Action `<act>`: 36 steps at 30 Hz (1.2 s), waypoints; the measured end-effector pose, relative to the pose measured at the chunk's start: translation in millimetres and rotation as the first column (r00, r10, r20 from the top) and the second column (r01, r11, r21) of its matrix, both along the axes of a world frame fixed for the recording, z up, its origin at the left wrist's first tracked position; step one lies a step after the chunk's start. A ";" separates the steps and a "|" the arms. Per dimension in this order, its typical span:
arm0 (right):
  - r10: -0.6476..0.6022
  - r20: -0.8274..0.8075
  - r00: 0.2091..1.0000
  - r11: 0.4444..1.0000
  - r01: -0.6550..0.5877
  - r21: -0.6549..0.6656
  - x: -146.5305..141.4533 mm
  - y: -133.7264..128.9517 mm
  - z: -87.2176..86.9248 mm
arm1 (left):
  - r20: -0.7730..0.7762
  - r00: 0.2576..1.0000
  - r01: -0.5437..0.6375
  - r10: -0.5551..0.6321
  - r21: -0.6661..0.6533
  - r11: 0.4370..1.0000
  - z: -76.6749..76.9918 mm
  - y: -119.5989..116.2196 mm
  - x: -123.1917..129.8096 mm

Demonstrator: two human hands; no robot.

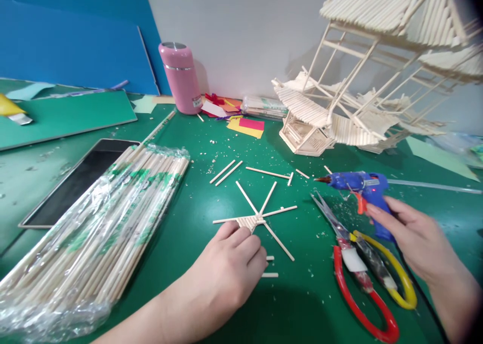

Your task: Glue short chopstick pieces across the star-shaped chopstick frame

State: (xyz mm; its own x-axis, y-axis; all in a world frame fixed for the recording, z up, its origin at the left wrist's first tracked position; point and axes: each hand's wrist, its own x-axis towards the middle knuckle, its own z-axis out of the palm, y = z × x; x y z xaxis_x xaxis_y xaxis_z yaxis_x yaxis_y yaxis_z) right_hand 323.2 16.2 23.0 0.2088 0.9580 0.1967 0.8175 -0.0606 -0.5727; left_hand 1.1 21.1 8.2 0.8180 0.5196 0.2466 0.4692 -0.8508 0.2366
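The green worktop [287, 309] centrally bore a spoked stick frame [247, 222], probably light and stiff but fragile, best pinched near the hub [259, 217]. The left hand [236, 266] touched it, grip unclear; the right hand [418, 238] grasped a hot-glue gun [349, 181]. A clear plastic packet [56, 320] held wooden sticks [94, 253].

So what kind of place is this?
Probably a craft workspace; can't tell whether home, classroom or studio. Giveaways: a glue gun in the right hand, a plastic-wrapped bundle of wooden sticks, and a roofed stick-built model.
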 end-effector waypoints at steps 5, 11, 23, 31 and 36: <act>-0.086 0.183 0.979 0.986 0.111 -0.127 25.9 18.0 -8.2 | 0.017 1.000 -0.017 0.018 -0.023 1.000 0.7 0.4 0.3; -0.171 0.297 0.939 0.976 0.120 0.182 -9.8 9.1 0.3 | 0.146 0.984 -0.080 0.101 -0.143 0.986 -2.4 1.1 2.0; 0.706 0.182 0.684 0.678 -0.727 0.106 -134.4 -3.5 5.5 | 0.263 0.934 -0.140 0.243 -0.355 0.924 3.4 2.3 0.3; 0.715 0.139 0.685 0.685 -0.726 0.053 -133.6 7.4 3.8 | 0.275 0.917 -0.190 0.288 -0.333 0.924 1.2 3.9 0.0; 0.640 0.099 0.762 0.768 -0.639 -0.046 -131.9 19.9 8.6 | 0.167 0.873 -0.434 0.458 -0.161 0.886 2.9 6.0 -0.2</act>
